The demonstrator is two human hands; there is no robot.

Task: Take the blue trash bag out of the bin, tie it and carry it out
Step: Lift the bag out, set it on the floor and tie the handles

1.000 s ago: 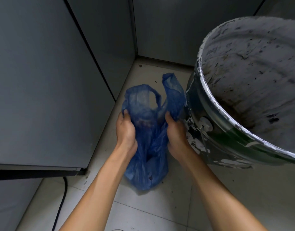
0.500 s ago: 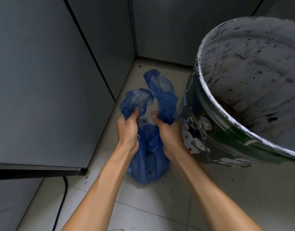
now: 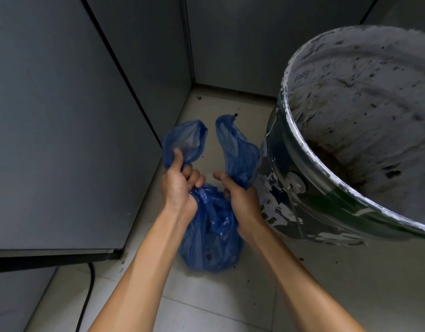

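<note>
The blue trash bag (image 3: 211,245) rests on the tiled floor, outside the bin and just left of it. My left hand (image 3: 179,188) is closed around the bag's left handle loop, which sticks up beyond my fist. My right hand (image 3: 240,200) grips the base of the right handle loop, which stands up against the bin's side. The two loops are apart, with floor showing between them. The bin (image 3: 309,195) is a large paint-stained bucket with a white rim, its dirty inside holding no bag.
Grey cabinet panels (image 3: 63,128) close off the left and back of this corner. A black cable (image 3: 87,295) runs along the floor under the left cabinet. Tiled floor (image 3: 230,307) stretches toward me.
Both hands gathered the bag's mouth into two handle loops, then drew them apart, left loop left and right loop toward the bin. The bag's body stayed on the floor.
</note>
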